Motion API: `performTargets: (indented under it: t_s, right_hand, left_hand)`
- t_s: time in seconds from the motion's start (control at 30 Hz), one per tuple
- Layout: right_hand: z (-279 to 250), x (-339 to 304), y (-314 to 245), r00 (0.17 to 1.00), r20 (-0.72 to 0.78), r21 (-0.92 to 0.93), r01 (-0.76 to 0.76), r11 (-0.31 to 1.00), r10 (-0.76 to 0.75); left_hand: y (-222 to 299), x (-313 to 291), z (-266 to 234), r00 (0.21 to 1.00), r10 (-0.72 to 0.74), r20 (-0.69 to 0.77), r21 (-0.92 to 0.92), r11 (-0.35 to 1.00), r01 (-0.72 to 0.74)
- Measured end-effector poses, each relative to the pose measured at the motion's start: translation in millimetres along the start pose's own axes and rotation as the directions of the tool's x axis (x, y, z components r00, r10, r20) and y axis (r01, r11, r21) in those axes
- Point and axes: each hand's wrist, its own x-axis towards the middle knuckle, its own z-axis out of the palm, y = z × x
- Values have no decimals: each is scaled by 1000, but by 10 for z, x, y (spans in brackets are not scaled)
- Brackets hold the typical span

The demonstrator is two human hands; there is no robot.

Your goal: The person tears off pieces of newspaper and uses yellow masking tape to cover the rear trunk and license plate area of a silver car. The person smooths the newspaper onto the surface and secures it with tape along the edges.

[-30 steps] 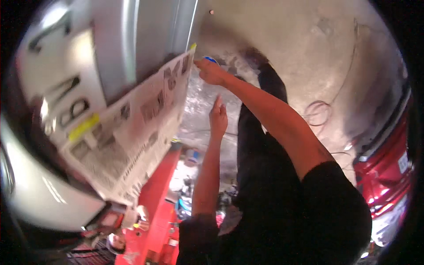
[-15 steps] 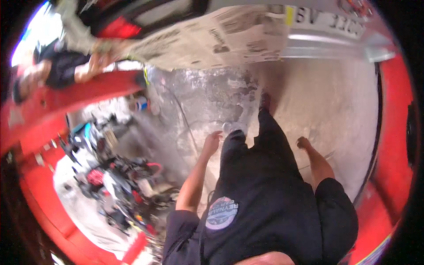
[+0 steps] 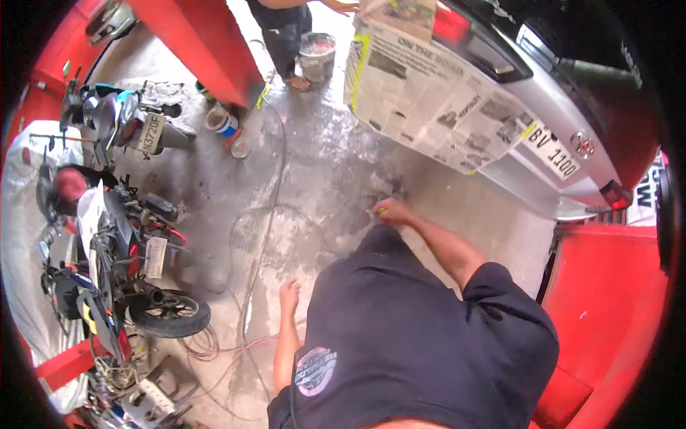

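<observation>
My left hand [image 3: 289,295] hangs low beside my body over the floor, its fingers loosely bent and nothing seen in it. My right hand [image 3: 393,212] is in front of my body with closed fingers; a small yellow thing [image 3: 382,209] shows in them, too small to tell its kind. Ahead, newspaper sheets [image 3: 429,93] cover the left part of a silver car's rear bumper [image 3: 529,182]. Yellow tape [image 3: 359,61] runs along the sheets' edge. Both of my hands are apart from the car.
Motorcycles [image 3: 107,236] line the left side. A cable [image 3: 275,193] and a thin hose [image 3: 214,350] lie across the concrete floor. A red post [image 3: 207,50], a paint can [image 3: 223,121] and a grey bucket [image 3: 318,57] stand ahead. A co-worker's hand [image 3: 341,7] is near the newspaper.
My view has turned left, so the car now sits at the upper right and more motorcycles show. My right hand has come forward in front of my body, with yellow showing in it.
</observation>
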Motion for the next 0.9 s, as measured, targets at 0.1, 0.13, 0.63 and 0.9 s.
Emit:
performTargets:
  t_s: [0.1, 0.13, 0.63, 0.9]
  right_hand:
    - [196, 375, -993, 980, -20, -27, 200, 979, -200]
    - [218, 472, -1276, 960, 10, -59, 280, 958, -280]
    - [307, 3597, -2804, 938, 308, 275, 71, 959, -158]
    - [983, 4412, -6573, 687, 163, 16, 716, 698, -709]
  left_hand:
    - [-924, 451, -346, 988, -38, -151, 55, 997, 47]
    - [-928, 535, -426, 987, -52, -150, 14, 998, 55]
    - [-53, 231, -1410, 585, 72, -808, -15, 990, -143]
    - [2022, -818, -4078, -17, 114, -993, 106, 848, -519]
